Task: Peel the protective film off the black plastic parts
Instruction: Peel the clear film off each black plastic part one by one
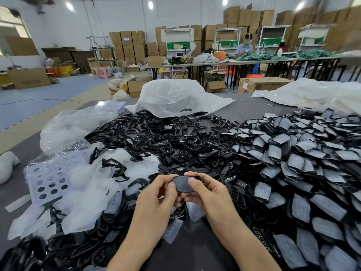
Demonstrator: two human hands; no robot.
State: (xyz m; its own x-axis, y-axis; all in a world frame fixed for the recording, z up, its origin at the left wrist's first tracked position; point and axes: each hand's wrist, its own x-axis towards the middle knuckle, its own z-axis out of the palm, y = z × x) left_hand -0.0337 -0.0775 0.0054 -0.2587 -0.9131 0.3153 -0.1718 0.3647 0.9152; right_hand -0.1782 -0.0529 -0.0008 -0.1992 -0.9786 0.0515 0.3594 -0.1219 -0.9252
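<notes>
Above the table's near edge, both forearms reach forward and meet, left hand (156, 194) and right hand (207, 190) pinching one black part (182, 183) between curled fingers, thumbs pressed on its film-covered face, over the heaped parts (293, 153).

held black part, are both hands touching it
Touching: the head view shows left hand and right hand pinching the black part.
</notes>
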